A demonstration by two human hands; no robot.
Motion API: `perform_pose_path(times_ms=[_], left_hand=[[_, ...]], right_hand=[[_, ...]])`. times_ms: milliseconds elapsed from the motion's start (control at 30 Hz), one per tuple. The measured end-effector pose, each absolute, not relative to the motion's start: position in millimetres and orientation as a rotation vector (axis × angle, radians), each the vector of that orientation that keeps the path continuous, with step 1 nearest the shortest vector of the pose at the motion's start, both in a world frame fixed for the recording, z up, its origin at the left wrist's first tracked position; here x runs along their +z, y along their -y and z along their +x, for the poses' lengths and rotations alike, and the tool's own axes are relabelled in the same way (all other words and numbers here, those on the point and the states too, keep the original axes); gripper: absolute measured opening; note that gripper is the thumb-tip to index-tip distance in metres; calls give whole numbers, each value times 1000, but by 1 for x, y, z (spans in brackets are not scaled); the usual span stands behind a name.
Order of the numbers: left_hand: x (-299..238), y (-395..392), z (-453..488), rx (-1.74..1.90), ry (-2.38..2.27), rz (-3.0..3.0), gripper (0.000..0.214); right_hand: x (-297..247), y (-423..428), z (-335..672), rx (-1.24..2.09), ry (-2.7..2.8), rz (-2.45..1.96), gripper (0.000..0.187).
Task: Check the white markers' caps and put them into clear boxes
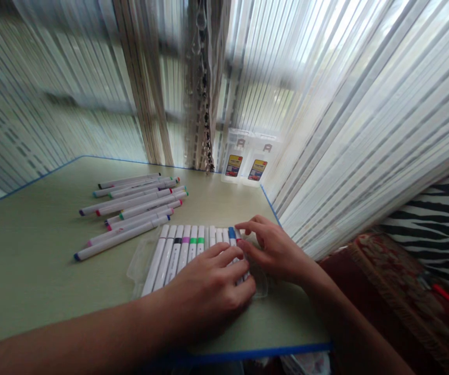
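Observation:
A clear plastic case [140, 260] lies on the table, holding a row of white markers [164, 260] with black, purple, green and blue bands. My left hand [218, 278] reaches across the row, its fingers bent over the markers at the right end; its thumb is hidden. At the far end of that side, my right hand [273, 247] has thumb and forefinger around the top of a red-banded marker [239, 240]. My left fingers cover most of this marker's body.
Several loose white markers [130, 203] with coloured ends lie at the left on the pale green table [33, 255]. Two clear labelled cases [245, 161] stand at the back by string curtains [345, 104]. The blue table edge [263, 350] runs close to me.

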State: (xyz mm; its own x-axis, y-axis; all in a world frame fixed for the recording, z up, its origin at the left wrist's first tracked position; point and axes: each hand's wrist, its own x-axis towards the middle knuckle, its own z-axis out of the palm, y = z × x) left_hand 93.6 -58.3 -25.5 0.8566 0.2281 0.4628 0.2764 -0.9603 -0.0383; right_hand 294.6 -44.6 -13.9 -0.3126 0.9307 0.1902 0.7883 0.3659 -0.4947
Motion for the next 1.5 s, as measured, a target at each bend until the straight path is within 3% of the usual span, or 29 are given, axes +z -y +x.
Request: perform_pose_path(times_ms=[833,1033,1200,1300,1500], left_hand=[[-27,52,94,-682,429,-2970,20],[-14,53,89,-751,478,-2985,33],[21,32,64,-747,819,-3013,24],[36,-4,38,-754,1245,-2908,23],[35,-82,-36,-562,1692,-2645,26]], right_hand=[[-23,46,294,415,2119,-1455,31],[-20,46,294,431,2036,-1489,31],[5,31,287,322,1961,-1499,31],[24,6,268,453,1881,-1427,33],[35,-44,220,378,1689,-1296,31]])
